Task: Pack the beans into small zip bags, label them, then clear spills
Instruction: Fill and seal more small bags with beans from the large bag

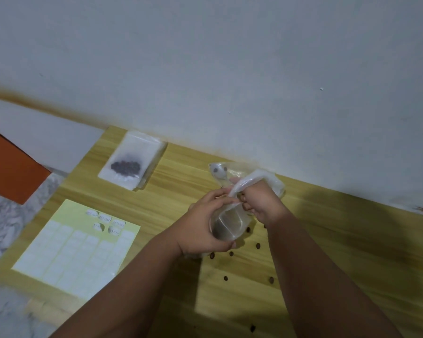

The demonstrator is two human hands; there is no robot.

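Clear plastic bag (230,228), contents blurred, is clutched by left hand (200,231) and pinched by right hand (260,202).

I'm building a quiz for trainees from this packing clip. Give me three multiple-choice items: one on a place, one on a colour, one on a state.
1. Where does the filled zip bag lie? A on the floor; B on the table by the wall; C in a hand.
2. What colour is the label sheet backing? A pale yellow; B blue; C red.
3. The loose beans are: A scattered on the table; B all bagged; C in a bowl.

Answers: B, it rests at the table's far edge; A, a yellow margin surrounds the white labels; A, several lie bare on the wood.
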